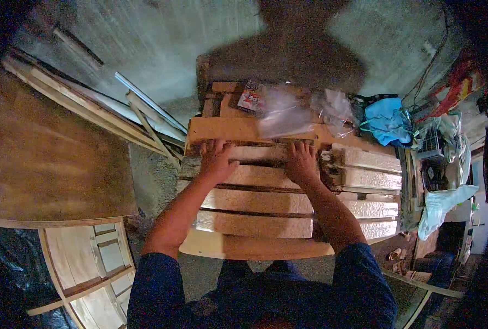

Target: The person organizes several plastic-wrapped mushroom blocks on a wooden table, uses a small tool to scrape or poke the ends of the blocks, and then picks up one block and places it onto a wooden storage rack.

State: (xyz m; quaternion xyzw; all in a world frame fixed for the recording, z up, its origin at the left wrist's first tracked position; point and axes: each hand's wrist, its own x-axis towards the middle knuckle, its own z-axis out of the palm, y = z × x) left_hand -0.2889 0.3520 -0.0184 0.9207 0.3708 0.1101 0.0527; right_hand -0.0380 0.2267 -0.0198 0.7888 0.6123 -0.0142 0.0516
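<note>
Wooden table [255, 249] before a grey wall [150, 38].
Left hand [216, 160] and right hand [301, 160] touch opposite ends of a plank [259, 155] between them; whether gripping, I cannot tell. Right of the right hand, more planks [371, 178].

- This looks like a rough indoor workshop or storeroom for woodwork; whether it adjoins a home cannot be told.
- Bare grey streaked wall [161, 33] behind, and gritty grey floor [152, 178] below.
- Long pale wooden strips [82, 106] and a shiny silvery tube [145, 97] propped at the left.
- Large flat brown wooden panel [57, 153] above a pale wooden frame with inset panels [74, 249].
- Orange-brown wooden tabletop [255, 250] covered with rows of long, glossy light-brown slats [255, 225].
- Clear crumpled plastic bags [285, 118], a bright blue fabric-like bundle [387, 119] and a dark slatted crate [431, 142] crowded around.
</note>
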